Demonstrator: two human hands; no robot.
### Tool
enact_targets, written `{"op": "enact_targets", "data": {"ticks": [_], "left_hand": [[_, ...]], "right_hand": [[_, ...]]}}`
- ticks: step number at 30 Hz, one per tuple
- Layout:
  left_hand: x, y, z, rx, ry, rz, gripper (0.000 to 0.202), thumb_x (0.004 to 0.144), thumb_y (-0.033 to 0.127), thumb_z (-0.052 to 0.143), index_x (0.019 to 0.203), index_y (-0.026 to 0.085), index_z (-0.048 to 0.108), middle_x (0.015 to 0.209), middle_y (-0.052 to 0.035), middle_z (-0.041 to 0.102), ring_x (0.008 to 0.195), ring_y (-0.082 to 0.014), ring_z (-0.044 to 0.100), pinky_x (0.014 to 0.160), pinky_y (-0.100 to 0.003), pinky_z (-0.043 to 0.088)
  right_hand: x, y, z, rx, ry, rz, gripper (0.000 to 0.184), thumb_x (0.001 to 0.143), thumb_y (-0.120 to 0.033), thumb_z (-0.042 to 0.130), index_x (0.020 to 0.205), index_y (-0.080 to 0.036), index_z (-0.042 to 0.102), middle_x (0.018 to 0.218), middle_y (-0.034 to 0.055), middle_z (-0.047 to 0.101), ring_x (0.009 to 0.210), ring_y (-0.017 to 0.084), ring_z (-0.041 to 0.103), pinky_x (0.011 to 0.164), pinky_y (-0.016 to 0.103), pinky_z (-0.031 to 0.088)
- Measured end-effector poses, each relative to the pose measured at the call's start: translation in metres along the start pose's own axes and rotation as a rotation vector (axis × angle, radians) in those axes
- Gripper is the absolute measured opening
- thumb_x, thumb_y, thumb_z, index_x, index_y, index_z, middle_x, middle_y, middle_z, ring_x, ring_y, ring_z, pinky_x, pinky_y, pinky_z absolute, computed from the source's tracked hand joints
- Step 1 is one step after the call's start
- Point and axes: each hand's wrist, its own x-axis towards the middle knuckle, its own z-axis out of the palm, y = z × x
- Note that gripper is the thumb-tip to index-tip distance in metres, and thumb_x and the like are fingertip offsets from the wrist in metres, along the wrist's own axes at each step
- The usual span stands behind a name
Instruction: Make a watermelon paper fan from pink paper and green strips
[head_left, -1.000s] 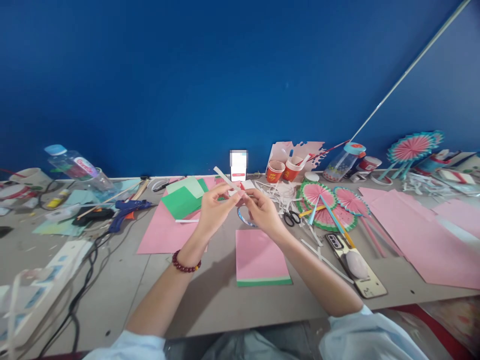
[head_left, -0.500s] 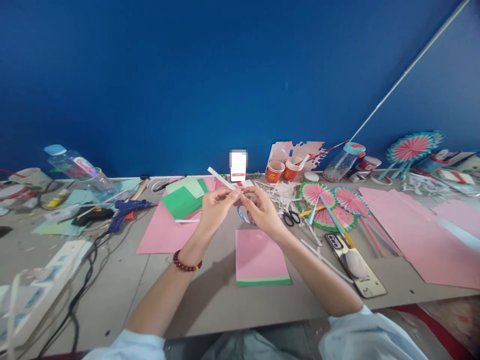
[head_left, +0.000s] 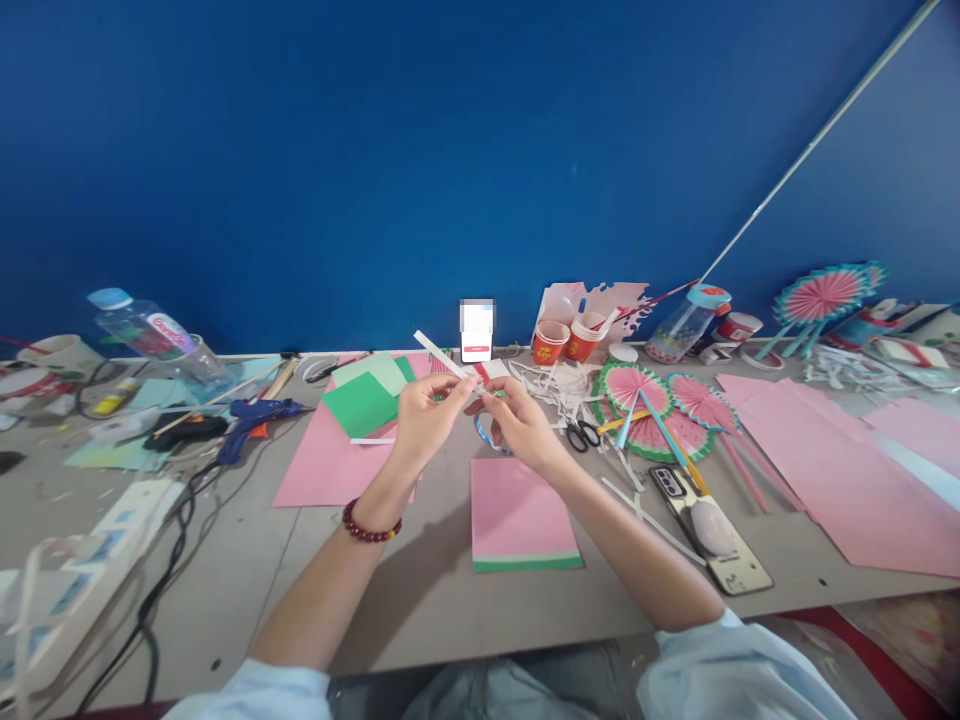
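A narrow white strip (head_left: pixel 437 352), which looks like double-sided tape or paper, is pinched between my two hands above the table. My left hand (head_left: pixel 433 408) grips it with thumb and fingers, and its free end sticks up to the upper left. My right hand (head_left: pixel 517 415) closes its fingertips on the strip's near end, close to the left fingertips. Below the hands lies a pink paper sheet (head_left: pixel 521 510) with a green band along its near edge. Partly hidden behind my right hand is a roll of tape (head_left: pixel 486 432) with a blue-patterned core.
Green sheets (head_left: pixel 361 405) lie on pink paper at left, beside a blue glue gun (head_left: pixel 259 420) and a power strip (head_left: pixel 97 580). To the right are scissors (head_left: pixel 582 436), paper fans (head_left: pixel 637 392), a phone (head_left: pixel 712 530), red paper cups (head_left: pixel 550 343) and pink sheets (head_left: pixel 847 480).
My hands have shifted very slightly, the left one a little to the left, so the fingertips are a bit farther apart. The strip stays between them.
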Motion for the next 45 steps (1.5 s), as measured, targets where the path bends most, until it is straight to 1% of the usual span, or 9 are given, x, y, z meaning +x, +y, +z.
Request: {"op": "enact_targets", "data": {"ticks": [9,19,24,27,30,33,37,40,45], "left_hand": [[0.0003,0.0039,-0.0018,0.046,0.025,0.037,0.029,0.076,0.042,0.066,0.061,0.017,0.069,0.067,-0.0041,0.069,0.067,-0.0176,0.063,0.056,-0.024,0.044],[0.0000,0.0050,-0.0037,0.063,0.012,0.042,0.028,0.076,0.042,0.065,0.063,0.018,0.070,0.064,-0.0030,0.067,0.062,-0.0160,0.058,0.054,-0.025,0.041],[0.0004,0.0047,-0.0051,0.086,0.014,0.067,0.030,0.076,0.043,0.066,0.060,0.018,0.068,0.059,-0.0013,0.063,0.058,-0.0139,0.054,0.052,-0.024,0.038],[0.0007,0.0037,-0.0054,0.069,0.007,0.038,0.031,0.076,0.044,0.066,0.061,0.018,0.068,0.056,-0.0003,0.060,0.055,-0.0124,0.051,0.049,-0.023,0.036],[0.0027,0.0006,-0.0065,0.025,-0.043,-0.006,0.033,0.076,0.047,0.065,0.062,0.018,0.069,0.054,-0.0001,0.058,0.052,-0.0114,0.049,0.046,-0.023,0.034],[0.0057,-0.0023,-0.0079,-0.021,-0.110,-0.013,0.032,0.078,0.048,0.064,0.068,0.019,0.072,0.061,-0.0017,0.063,0.056,-0.0122,0.052,0.049,-0.023,0.037],[0.0074,-0.0010,-0.0076,-0.087,-0.192,0.031,0.023,0.076,0.042,0.067,0.076,0.021,0.075,0.082,-0.0043,0.071,0.070,-0.0149,0.059,0.060,-0.025,0.045],[0.0066,0.0005,-0.0056,-0.089,-0.234,0.057,0.019,0.076,0.038,0.068,0.081,0.021,0.075,0.096,-0.0066,0.069,0.079,-0.0167,0.060,0.064,-0.026,0.047],[0.0046,-0.0037,-0.0013,-0.046,-0.177,0.086,0.020,0.078,0.038,0.066,0.075,0.020,0.074,0.087,-0.0062,0.065,0.079,-0.0168,0.058,0.060,-0.024,0.045]], "right_hand": [[-0.0014,0.0012,0.0012,-0.100,-0.013,-0.063,0.028,0.091,-0.047,0.041,0.087,-0.022,0.054,0.088,0.0009,0.069,0.045,0.006,0.047,0.047,0.021,0.040],[0.0008,-0.0002,-0.0006,-0.073,-0.053,-0.023,0.030,0.090,-0.048,0.041,0.085,-0.021,0.052,0.091,0.0021,0.070,0.041,0.005,0.049,0.042,0.019,0.040],[0.0022,0.0020,-0.0008,-0.070,-0.063,-0.029,0.029,0.090,-0.047,0.041,0.085,-0.021,0.052,0.091,0.0014,0.070,0.040,0.005,0.049,0.043,0.019,0.042],[0.0023,0.0030,-0.0005,-0.072,-0.065,-0.028,0.027,0.090,-0.047,0.041,0.087,-0.022,0.052,0.087,0.0008,0.070,0.039,0.005,0.049,0.043,0.019,0.042],[0.0011,0.0026,0.0000,-0.089,-0.046,-0.027,0.027,0.090,-0.047,0.042,0.094,-0.023,0.052,0.085,0.0005,0.070,0.038,0.005,0.049,0.041,0.019,0.041],[-0.0004,0.0017,0.0004,-0.090,-0.021,-0.026,0.027,0.090,-0.047,0.042,0.099,-0.023,0.050,0.083,0.0001,0.070,0.037,0.006,0.048,0.040,0.020,0.041],[-0.0004,0.0019,0.0003,-0.053,-0.003,-0.014,0.025,0.089,-0.046,0.042,0.102,-0.025,0.047,0.081,-0.0016,0.070,0.037,0.007,0.049,0.040,0.020,0.041],[0.0006,0.0036,-0.0001,-0.048,0.016,-0.016,0.022,0.090,-0.043,0.041,0.102,-0.025,0.045,0.079,-0.0025,0.069,0.038,0.007,0.049,0.040,0.020,0.041],[0.0018,0.0065,-0.0006,-0.062,0.005,-0.022,0.024,0.091,-0.045,0.040,0.103,-0.026,0.044,0.078,-0.0023,0.067,0.039,0.008,0.050,0.041,0.021,0.041]]}}
